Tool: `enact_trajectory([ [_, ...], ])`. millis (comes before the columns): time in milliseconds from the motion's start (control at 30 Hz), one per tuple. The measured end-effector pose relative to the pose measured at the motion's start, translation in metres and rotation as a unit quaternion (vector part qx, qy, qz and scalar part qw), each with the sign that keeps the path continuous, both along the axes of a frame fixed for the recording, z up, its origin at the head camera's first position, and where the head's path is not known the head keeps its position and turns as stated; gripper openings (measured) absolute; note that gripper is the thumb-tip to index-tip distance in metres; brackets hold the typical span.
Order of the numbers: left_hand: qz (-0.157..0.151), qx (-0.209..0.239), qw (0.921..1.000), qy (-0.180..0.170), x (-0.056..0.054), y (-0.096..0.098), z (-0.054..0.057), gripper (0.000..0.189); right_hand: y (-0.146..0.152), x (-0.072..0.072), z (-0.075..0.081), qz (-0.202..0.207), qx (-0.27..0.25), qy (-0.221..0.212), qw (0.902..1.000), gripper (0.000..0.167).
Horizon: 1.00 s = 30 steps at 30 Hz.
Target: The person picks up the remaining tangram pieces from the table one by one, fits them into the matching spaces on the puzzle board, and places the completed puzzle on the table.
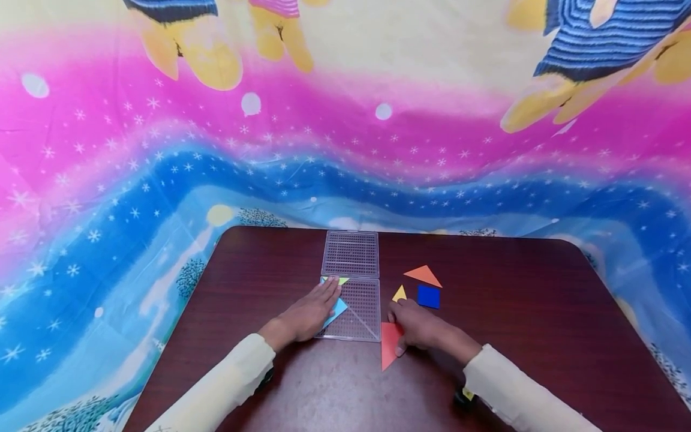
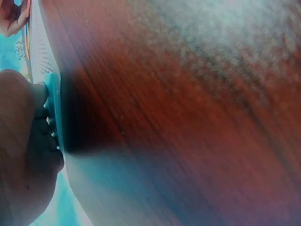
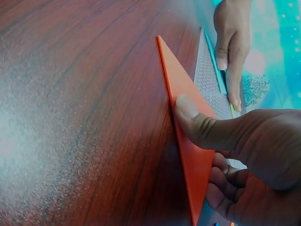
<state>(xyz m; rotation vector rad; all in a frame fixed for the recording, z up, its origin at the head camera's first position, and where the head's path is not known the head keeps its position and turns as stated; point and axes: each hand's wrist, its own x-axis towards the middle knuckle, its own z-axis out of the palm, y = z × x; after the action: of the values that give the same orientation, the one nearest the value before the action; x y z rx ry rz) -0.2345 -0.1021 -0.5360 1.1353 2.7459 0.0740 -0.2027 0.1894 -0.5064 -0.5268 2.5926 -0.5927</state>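
Note:
My left hand (image 1: 306, 313) rests with extended fingers on a light-blue tangram piece (image 1: 337, 311) in the lower half of a clear, dotted case (image 1: 364, 300). A yellow-green piece (image 1: 344, 281) peeks out by its fingertips; the rest of both pieces is hidden. To the right of the case, my right hand (image 1: 423, 327) grips a large red-orange triangle (image 1: 388, 349). In the right wrist view the thumb presses on this triangle's face, with curled fingers at its far edge. Just beyond that hand is a small yellow triangle (image 1: 399, 293), partly covered.
A dark blue square (image 1: 429, 297) and an orange triangle (image 1: 424, 276) lie on the brown table (image 1: 502, 288), past the right hand. The case's other half (image 1: 351, 253) lies unfolded toward the back edge. A patterned cloth (image 1: 345, 132) hangs behind the table.

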Motion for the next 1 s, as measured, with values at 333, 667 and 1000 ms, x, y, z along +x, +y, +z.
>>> enact_trajectory([
  [333,0.004,-0.021,0.9998,0.004,0.001,0.002,0.004,0.056,0.015,-0.006,-0.002,0.041,-0.059,0.013,0.9973,0.034],
  [667,0.005,-0.020,0.9998,0.000,0.000,0.004,0.004,0.056,0.028,-0.016,0.007,0.005,-0.144,-0.070,0.9870,0.007],
  [1000,0.009,-0.009,0.9998,-0.015,-0.001,0.002,0.004,0.058,0.025,-0.025,0.014,-0.052,-0.180,-0.070,0.9798,0.017],
])
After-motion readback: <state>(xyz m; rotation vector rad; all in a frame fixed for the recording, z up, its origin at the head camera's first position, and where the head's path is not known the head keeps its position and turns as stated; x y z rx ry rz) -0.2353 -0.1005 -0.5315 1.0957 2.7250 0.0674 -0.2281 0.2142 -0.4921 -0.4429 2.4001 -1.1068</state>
